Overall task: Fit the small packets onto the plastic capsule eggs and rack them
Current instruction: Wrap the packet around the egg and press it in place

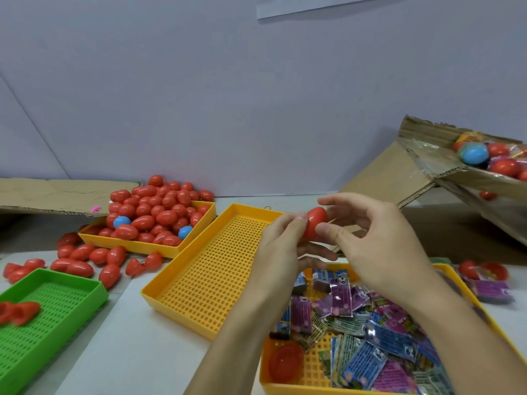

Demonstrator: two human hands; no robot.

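Observation:
I hold a red capsule egg [314, 222] in the air between both hands, above the far right corner of the empty orange perforated tray [211, 276]. My left hand [281, 249] pinches its left end. My right hand [368, 238] grips its right side with thumb and fingers curled round it. Below my hands an orange tray [313, 374] holds several small purple, blue and green packets [368, 332] and a red egg half [286, 363]. Another orange tray [137, 245] at the back left is heaped with red eggs [159, 209] and a few blue ones.
A green perforated tray [51, 315] at the front left holds red egg halves [17, 312]. Loose red eggs [85, 260] lie between the trays. At the right, a tilted cardboard box [445, 178] holds wrapped eggs. A red egg and a purple packet [490, 289] lie at the far right.

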